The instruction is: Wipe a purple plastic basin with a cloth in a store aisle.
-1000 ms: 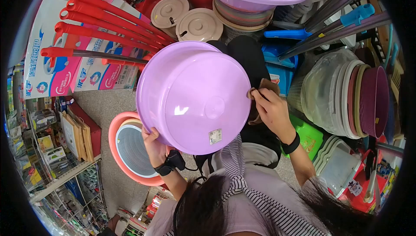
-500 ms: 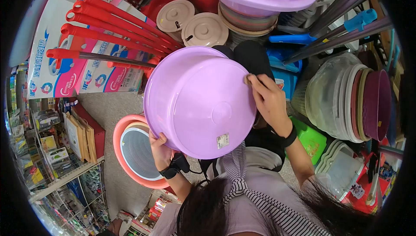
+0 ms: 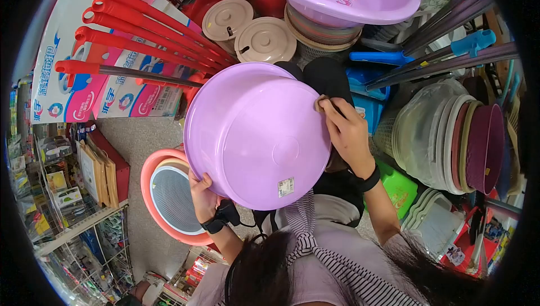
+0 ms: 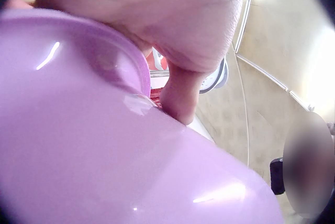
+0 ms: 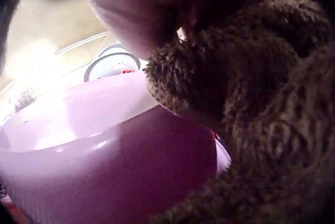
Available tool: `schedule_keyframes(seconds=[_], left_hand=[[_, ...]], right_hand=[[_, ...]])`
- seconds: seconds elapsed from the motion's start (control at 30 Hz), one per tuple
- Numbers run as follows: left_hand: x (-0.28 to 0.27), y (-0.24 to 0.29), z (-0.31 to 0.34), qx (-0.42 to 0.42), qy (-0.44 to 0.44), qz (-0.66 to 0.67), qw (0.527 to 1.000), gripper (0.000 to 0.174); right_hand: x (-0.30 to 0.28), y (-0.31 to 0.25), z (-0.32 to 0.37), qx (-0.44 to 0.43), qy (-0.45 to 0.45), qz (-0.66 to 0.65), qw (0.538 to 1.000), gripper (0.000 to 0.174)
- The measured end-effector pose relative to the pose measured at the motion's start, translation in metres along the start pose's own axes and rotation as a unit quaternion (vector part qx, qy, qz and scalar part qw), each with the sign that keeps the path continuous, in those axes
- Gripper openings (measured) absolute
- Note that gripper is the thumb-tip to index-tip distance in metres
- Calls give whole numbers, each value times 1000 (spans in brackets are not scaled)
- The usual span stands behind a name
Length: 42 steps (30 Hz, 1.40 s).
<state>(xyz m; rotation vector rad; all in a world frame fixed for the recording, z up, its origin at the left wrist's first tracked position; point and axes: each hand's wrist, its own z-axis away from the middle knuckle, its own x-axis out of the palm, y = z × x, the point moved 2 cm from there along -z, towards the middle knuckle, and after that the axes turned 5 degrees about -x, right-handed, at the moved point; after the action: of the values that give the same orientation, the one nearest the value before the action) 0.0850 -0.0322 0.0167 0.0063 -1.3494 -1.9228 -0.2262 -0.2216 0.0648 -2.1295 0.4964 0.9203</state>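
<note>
Probably light, stiff and slippery, so best take the purple basin (image 3: 264, 137) by its rim (image 3: 188, 132) at the left hand (image 3: 203, 195) (curled round it), across from the right hand (image 3: 350, 137), pinching brown cloth (image 3: 321, 103).

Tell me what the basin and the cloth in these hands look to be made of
The basin looks like glossy lilac plastic: sharp highlights and a smooth moulded base. The cloth seems a brown, fluffy pile fabric, perhaps microfibre, from its tufted surface.

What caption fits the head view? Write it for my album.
Left hand gripping a purple basin, right hand holding a brown cloth against it, the basin's underside facing the camera.
</note>
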Motion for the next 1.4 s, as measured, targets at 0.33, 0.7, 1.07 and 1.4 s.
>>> schedule_keyframes(seconds=[0.33, 0.7, 1.07, 1.4], left_hand=[[7, 5, 5, -1, 3, 5, 1000, 70], [13, 7, 4, -1, -12, -38, 999, 75], [15, 10, 5, 1, -10, -39, 999, 74], [17, 10, 4, 1, -17, -41, 999, 73]], right_hand=[[7, -4, -12, 17, 10, 14, 1000, 38], [0, 6, -12, -21, 3, -14, 1000, 37], [4, -14, -51, -118, -5, 5, 993, 39], [7, -37, -73, -206, 9, 19, 978, 31]])
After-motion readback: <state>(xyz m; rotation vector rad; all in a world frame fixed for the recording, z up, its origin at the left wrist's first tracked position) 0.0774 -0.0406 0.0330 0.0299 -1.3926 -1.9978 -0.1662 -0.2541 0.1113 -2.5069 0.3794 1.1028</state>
